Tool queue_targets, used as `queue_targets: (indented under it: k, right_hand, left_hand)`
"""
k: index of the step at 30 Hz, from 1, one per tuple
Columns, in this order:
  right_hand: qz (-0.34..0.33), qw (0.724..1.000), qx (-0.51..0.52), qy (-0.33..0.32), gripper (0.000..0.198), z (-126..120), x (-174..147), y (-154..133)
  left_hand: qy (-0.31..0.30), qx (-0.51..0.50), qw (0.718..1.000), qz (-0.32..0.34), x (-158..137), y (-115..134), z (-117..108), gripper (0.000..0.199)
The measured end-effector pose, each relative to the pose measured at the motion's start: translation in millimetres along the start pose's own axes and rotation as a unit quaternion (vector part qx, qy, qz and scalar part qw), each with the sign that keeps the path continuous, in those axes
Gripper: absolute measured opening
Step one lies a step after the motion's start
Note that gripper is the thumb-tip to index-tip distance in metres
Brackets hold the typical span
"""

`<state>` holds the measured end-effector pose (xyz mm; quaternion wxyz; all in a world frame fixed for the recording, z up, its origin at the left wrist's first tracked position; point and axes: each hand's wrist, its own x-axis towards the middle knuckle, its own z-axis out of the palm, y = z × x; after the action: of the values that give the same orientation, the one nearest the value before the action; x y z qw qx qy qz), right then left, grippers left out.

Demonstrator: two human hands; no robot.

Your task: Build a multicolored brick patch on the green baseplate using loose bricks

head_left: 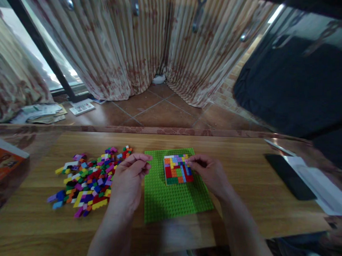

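Observation:
A green studded baseplate (170, 203) lies on the table, and a flat square of multicoloured toy bricks (176, 172) is built up on its upper part. My right hand (210, 173) reaches in from the right, thumb and forefinger pinched at a small lilac brick by the square's upper right edge. My left hand (130, 179) hovers between the baseplate and a loose pile of toy bricks (93, 177), covering part of the pile. Its fingers are curled together with the thumb; anything between them is too small or hidden to make out.
The wooden table (243, 157) carries a black phone-like slab (289, 176) and white papers (324, 187) at the right. An orange and white box (3, 160) stands at the left edge. Beyond are a tiled floor (160, 108) and striped curtains (129, 47).

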<state>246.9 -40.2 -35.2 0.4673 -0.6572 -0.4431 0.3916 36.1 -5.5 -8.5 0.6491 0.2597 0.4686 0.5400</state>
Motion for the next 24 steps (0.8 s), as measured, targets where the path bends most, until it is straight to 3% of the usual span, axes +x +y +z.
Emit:
queue_targets:
  k: [15,20,24]
  right_hand:
    - [0.095,0.988,0.124,-0.017,0.039,3,6,-3]
    - [0.091,0.989,0.112,-0.018,0.036,6,8,1]
    - [0.043,0.998,0.048,-0.027,0.036,4,7,9]
  left_hand:
    - [-0.017,0.035,0.999,-0.014,-3,-8,4,0.008]
    - [-0.017,0.059,0.998,-0.014,-3,-9,5,0.008]
    - [-0.005,0.079,0.997,0.005,-1,-3,-2,0.011]
